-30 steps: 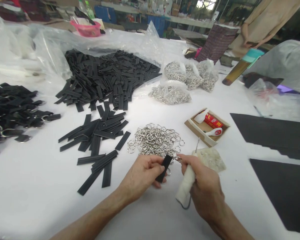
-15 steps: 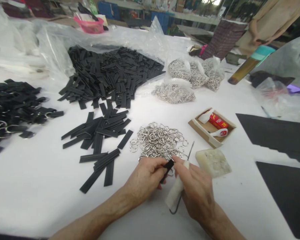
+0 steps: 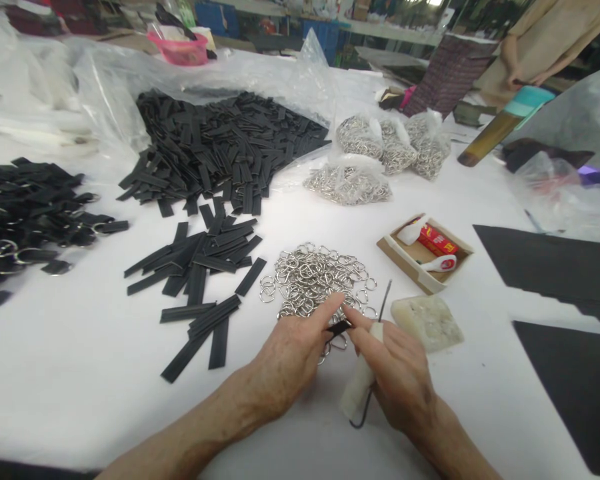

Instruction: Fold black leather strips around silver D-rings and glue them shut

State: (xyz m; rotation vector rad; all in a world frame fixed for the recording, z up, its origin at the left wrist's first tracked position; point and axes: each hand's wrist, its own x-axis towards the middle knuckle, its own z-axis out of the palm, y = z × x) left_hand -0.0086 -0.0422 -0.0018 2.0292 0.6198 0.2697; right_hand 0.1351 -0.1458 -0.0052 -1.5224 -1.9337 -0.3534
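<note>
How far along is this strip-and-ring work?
Done: a ringed-strip pile, far left. In hand: the left hand and right hand pinch one black strip over the loose rings; the right grips a white-wrapped tool. Left: a strip heap, loose strips, bagged rings.

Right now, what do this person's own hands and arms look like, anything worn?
The left hand and right hand are bare: no gloves, no rings that show. Neither wrist carries a watch or band, and both forearms are uncovered down to the picture's edge, with no sleeve in view.
</note>
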